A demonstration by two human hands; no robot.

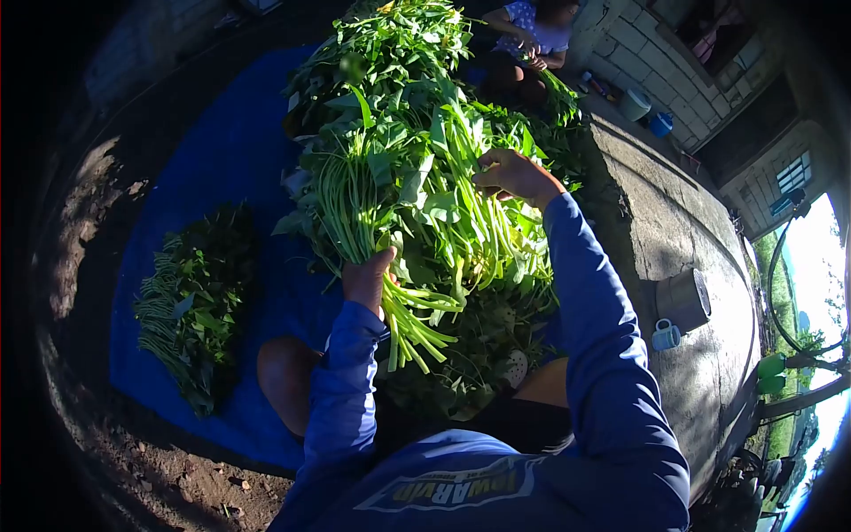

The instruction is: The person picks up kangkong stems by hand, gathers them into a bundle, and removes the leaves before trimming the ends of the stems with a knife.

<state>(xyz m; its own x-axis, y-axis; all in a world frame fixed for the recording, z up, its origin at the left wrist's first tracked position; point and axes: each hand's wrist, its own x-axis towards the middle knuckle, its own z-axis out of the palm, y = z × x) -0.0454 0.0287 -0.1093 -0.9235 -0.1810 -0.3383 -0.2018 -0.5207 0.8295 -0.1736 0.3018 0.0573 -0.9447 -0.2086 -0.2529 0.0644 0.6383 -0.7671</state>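
Observation:
My left hand (368, 279) is wrapped round a bunch of long green stems (350, 208), whose cut ends stick out below the fist and whose leaves spread above it. My right hand (514, 177) is further up and to the right, its fingers pinched at leafy stems on a large heap of greens (399, 53). Whether a stem is between those fingers is too small to tell. The heap stretches away from me over a blue tarp (199, 160).
A smaller pile of greens (199, 301) lies on the tarp at the left. Beyond the heap sits another person (532, 35) holding greens. On the concrete at the right stand a mug (666, 334) and a metal pot (684, 299). A white bucket (634, 105) is near the block wall.

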